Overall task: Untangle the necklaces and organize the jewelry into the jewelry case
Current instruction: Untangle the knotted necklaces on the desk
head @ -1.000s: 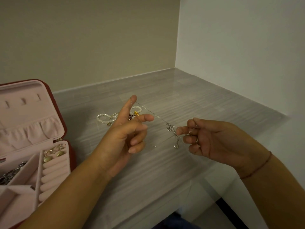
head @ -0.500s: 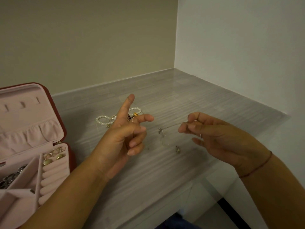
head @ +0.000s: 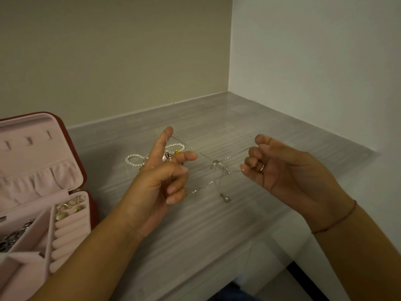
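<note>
Tension spreads the thin silver chain (head: pixel 214 164), exposing its knot. Left hand (head: pixel 156 185) holds it looped over a raised finger; right hand (head: pixel 286 174) pinches it.

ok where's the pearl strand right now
Head view, left of centre: the pearl strand lies on the grey countertop just behind the left hand, right of the open jewelry case.
</note>
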